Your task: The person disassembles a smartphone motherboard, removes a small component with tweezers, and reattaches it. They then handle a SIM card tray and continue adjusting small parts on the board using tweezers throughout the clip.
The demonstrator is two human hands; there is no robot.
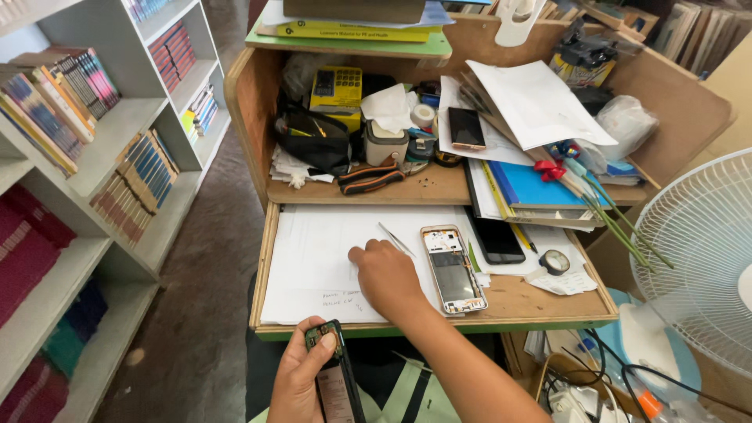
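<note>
My left hand (301, 376) holds an opened phone (335, 376) with its inner parts showing, low at the front edge of the wooden desk (540, 301). My right hand (384, 274) rests on white paper (313, 251) on the desk, fingers curled, touching a pair of metal tweezers (396, 239). Just to its right lies another opened phone shell (453, 269), back side up. A black phone (496, 239) lies beyond that, screen dark.
The upper shelf is crowded: a black pouch (313, 141), orange-handled pliers (370, 178), a tape roll (423, 116), a phone (466, 128), papers and a blue book (536, 186). A white fan (701, 251) stands right. Bookshelves (102, 157) line the left.
</note>
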